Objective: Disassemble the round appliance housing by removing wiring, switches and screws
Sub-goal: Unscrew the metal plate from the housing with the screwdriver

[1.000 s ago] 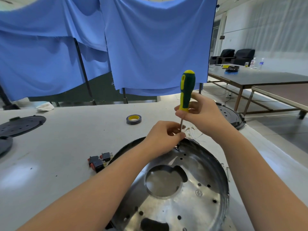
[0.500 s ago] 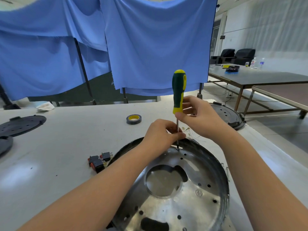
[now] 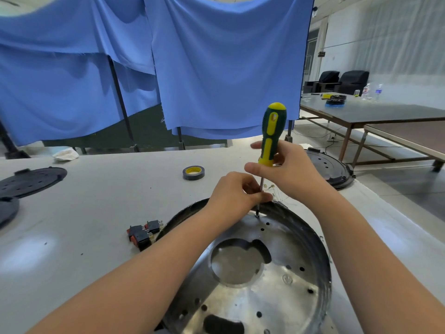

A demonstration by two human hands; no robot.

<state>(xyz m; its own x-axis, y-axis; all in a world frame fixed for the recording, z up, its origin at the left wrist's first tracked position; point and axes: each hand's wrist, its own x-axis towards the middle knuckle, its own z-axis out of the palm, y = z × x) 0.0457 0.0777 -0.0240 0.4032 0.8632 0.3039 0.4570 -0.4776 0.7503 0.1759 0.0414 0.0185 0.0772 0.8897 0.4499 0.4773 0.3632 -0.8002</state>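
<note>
two dark round perforated plates [image 3: 31, 180] lie at your far left on the pale matte table [image 3: 96, 203], flat, well apart from the work; a smaller dark disc [image 3: 7, 210] sits just beside them at the edge of view. a crumpled white rag [image 3: 65, 154] lies at the table's back edge, under the hanging blue cloth [image 3: 216, 68].

moving right: two black rocker switches [image 3: 143, 233] with red faces and metal tabs lie loose on the table, just beside the left rim of the round metal housing [image 3: 277, 285]. behind them, a roll of black tape [image 3: 193, 172] with a yellow core lies flat, clear of everything.

the housing sits in front of you, a shallow shiny dish with a dark outer wall, a big cut-out in its middle and small drilled holes scattered over the floor. your left forearm crosses its left rim.

your left hand [image 3: 237, 194] is at the far rim, fingertips pressed together around the thin steel shank of the screwdriver [image 3: 271, 138] near its tip. the tip stands on a small screw [image 3: 257, 215] on the floor of the housing by the far wall. the tool is nearly upright, leaning slightly right at the top.

your right hand [image 3: 289, 169] wraps the lower yellow part of the green-and-yellow handle, thumb and fingers closed on it. thin pale wires [image 3: 272, 189] lie on the table just behind the rim, between your hands.

far right, another dark round plate [image 3: 330, 167] sits at the table's corner.
</note>
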